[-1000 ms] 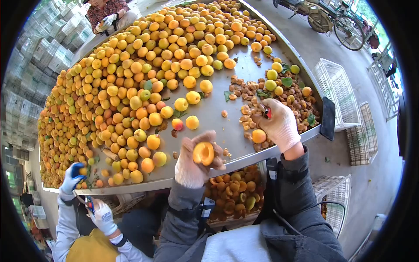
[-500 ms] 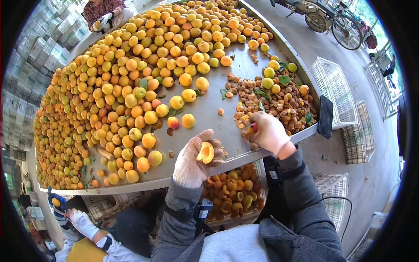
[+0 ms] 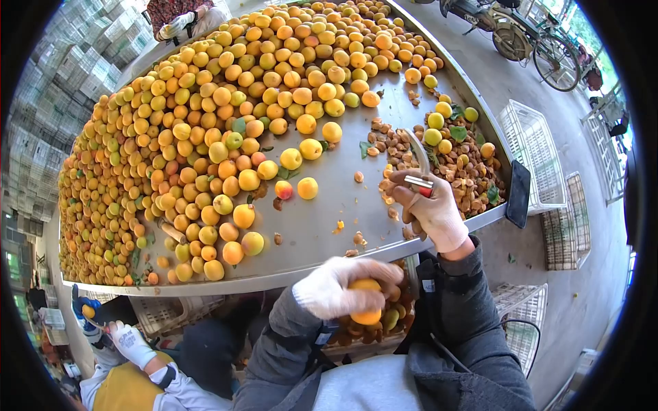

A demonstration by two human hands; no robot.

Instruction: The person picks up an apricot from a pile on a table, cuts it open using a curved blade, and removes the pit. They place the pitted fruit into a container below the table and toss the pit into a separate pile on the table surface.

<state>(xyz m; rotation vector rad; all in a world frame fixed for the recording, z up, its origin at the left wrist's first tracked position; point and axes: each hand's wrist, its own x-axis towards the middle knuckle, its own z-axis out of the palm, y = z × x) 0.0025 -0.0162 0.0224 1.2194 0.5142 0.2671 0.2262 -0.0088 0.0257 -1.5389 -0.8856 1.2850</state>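
My left hand (image 3: 336,288), in a pale glove and blurred by motion, is over the crate below the table's front edge. Its fingers are curled around an orange apricot half (image 3: 367,316), which shows between and below them. My right hand (image 3: 439,214), also gloved, grips a small curved knife (image 3: 419,152) with a red and metal handle. The blade points up over a heap of apricot pits (image 3: 466,175). Halved apricots (image 3: 392,318) partly show in the crate beneath my left hand.
Whole apricots (image 3: 205,137) cover much of the metal table (image 3: 322,226). A dark phone-like slab (image 3: 519,194) sits at its right corner. White plastic crates (image 3: 531,154) stand on the floor at right. A co-worker's gloved hand (image 3: 131,344) is at lower left; another person (image 3: 179,20) sits beyond the table.
My left hand has moved down and right from the table edge to above the crate, turning over. My right hand has turned, so the knife's curved blade now shows pointing upward.
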